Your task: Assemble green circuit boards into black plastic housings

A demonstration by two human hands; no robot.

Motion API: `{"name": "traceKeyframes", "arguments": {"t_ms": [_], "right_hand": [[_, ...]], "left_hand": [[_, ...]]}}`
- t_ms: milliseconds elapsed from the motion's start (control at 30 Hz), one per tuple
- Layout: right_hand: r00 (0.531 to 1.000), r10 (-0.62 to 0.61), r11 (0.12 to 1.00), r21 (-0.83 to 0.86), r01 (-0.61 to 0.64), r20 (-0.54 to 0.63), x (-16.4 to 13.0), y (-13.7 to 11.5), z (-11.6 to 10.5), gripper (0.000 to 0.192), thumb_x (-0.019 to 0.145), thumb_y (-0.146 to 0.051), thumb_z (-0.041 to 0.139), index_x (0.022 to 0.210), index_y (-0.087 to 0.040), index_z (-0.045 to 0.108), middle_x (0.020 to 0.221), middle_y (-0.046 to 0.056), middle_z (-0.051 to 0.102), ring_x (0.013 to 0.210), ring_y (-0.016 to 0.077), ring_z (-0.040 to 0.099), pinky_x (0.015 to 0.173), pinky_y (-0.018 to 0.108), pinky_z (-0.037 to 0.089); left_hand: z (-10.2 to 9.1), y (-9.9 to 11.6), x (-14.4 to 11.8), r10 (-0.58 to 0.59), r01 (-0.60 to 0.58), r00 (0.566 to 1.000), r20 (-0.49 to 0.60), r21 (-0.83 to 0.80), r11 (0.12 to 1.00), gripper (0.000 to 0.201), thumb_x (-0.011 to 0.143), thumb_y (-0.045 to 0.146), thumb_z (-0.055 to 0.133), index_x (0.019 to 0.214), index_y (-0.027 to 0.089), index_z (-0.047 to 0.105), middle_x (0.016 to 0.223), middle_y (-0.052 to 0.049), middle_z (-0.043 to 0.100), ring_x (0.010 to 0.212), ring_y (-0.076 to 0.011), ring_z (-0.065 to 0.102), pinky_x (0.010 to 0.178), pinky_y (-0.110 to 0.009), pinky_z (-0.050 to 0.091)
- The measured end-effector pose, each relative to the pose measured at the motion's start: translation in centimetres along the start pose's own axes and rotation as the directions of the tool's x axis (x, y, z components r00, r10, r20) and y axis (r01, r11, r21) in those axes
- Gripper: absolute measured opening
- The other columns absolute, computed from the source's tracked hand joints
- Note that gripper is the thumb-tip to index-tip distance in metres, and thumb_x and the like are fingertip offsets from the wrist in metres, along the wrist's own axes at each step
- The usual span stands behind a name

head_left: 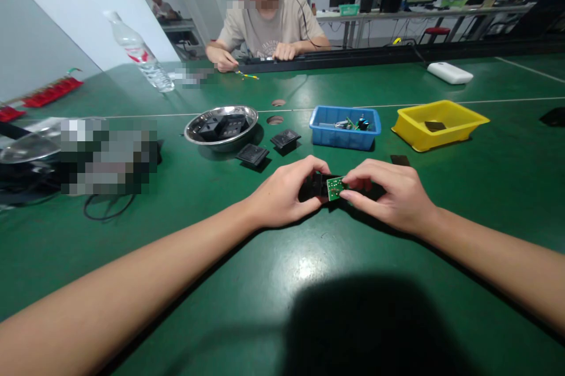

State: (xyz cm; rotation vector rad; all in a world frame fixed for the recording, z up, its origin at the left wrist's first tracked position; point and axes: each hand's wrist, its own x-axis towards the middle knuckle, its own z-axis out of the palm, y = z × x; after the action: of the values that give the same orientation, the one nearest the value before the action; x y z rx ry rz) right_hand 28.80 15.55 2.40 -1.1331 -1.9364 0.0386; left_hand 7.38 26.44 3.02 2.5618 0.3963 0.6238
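My left hand point(285, 192) grips a small black plastic housing point(314, 186) low over the green table point(282, 258). My right hand point(388, 193) pinches a small green circuit board point(335, 188) at the housing's right end, thumb and forefinger closed on it. The two hands meet at the table's middle, with the board between them. Most of the housing is hidden by my fingers.
Two black housings point(252, 155) point(285, 139) lie just beyond my hands. Behind them stand a steel bowl point(194, 132) with black parts, a blue tray point(322, 133) of components and a yellow tray point(415, 129). A water bottle point(140, 52) lies at left. Another person sits across the table.
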Motion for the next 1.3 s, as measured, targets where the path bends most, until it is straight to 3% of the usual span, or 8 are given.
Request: {"name": "traceKeyframes", "arguments": {"t_ms": [367,733,1300], "right_hand": [[0.982,0.176,0.977,0.113,-0.183,0.069,0.14,0.49,0.18,0.019,0.084,-0.028,0.076,0.098,-0.019,0.067,0.083,0.002,0.070,0.067,0.0143,0.063,0.063,0.027,0.054],[0.995,0.095,0.993,0.069,-0.093,-0.040,-0.04,0.22,0.04,0.018,0.086,-0.023,0.073,0.103,-0.021,0.070,0.085,0.003,0.073,0.070,0.0162,0.066,0.067,0.030,0.056],[0.998,0.047,0.997,0.057,-0.049,0.036,0.15,0.50,0.08,0.020,0.085,-0.018,0.072,0.105,-0.021,0.068,0.086,0.002,0.069,0.073,0.0153,0.061,0.067,0.029,0.051]], "left_hand": [[0.00,0.03,0.17,-0.016,0.017,0.999,-0.043,0.031,0.999,0.030,0.084,0.027,0.067,0.112,0.020,0.057,0.100,-0.002,0.068,0.084,-0.0159,0.066,0.078,-0.027,0.052],[0.02,-0.03,0.22,-0.006,0.009,0.997,-0.070,0.040,0.999,0.029,0.085,0.026,0.068,0.110,0.020,0.055,0.099,-0.001,0.068,0.084,-0.0155,0.065,0.077,-0.026,0.051],[-0.07,0.10,0.27,0.007,-0.004,0.998,-0.062,0.047,0.999,0.029,0.085,0.026,0.067,0.111,0.019,0.057,0.100,-0.002,0.068,0.084,-0.0153,0.065,0.076,-0.025,0.050]]}}
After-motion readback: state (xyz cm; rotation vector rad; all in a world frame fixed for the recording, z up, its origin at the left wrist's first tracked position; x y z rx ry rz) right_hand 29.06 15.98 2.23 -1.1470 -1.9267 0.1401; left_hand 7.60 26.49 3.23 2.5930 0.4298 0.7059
